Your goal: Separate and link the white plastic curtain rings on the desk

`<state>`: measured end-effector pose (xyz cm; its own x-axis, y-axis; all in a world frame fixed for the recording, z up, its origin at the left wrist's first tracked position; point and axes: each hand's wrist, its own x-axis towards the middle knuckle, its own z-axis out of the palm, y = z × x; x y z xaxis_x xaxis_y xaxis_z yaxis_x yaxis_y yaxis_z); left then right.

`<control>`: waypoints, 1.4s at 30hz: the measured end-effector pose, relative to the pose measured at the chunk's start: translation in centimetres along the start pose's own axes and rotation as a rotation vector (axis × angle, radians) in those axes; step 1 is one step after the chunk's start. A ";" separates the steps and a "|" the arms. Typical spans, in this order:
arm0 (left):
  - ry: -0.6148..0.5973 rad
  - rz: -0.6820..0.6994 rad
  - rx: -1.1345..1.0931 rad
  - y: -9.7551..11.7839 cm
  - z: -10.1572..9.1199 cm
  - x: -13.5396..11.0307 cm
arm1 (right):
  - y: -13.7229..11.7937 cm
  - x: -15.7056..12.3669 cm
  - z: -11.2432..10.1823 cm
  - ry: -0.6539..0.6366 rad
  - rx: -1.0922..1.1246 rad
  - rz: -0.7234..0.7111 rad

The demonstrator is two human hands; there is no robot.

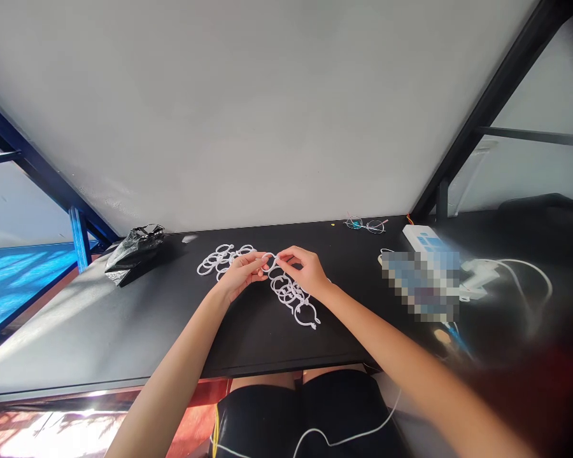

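Note:
Both my hands meet above the middle of the black table. They pinch one white open-ended ring (270, 254), which looks like a plastic curtain ring. My left hand (245, 270) grips its left side, while my right hand (304, 267) has thumb and finger closed on its right end. Just below my right hand lies a bunch of similar white rings (286, 291), and one at its near end (305, 315) shows a gap with small knobbed tips. Behind my left hand is a second loose pile of white rings (217, 259), partly hidden by that hand.
On the black table (172, 331), a crumpled black plastic bag (136, 251) sits at the back left. Eyeglasses (365, 225) lie near the wall. To the right are a blurred-out phone (413, 283), a white box (424, 238) and a white cable (530, 267).

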<state>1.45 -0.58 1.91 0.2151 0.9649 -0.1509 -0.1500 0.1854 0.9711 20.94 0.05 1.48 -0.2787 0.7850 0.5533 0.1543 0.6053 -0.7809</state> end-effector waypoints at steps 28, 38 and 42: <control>0.155 0.895 0.913 -1.5 2.7 -1.3 | -1.0 -0.1 1.0 -0.140 0.583 0.349; 0.089 0.893 0.950 -1.7 2.5 -1.3 | -0.6 0.2 0.1 -0.253 0.624 0.450; 0.218 0.859 1.027 -1.4 2.0 -1.3 | 0.0 0.0 0.3 -0.213 0.418 0.356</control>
<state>3.35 -2.47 1.14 0.2485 0.7321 0.6342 0.6437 -0.6141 0.4566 20.62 0.06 1.37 -0.4695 0.8602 0.1993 -0.1018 0.1715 -0.9799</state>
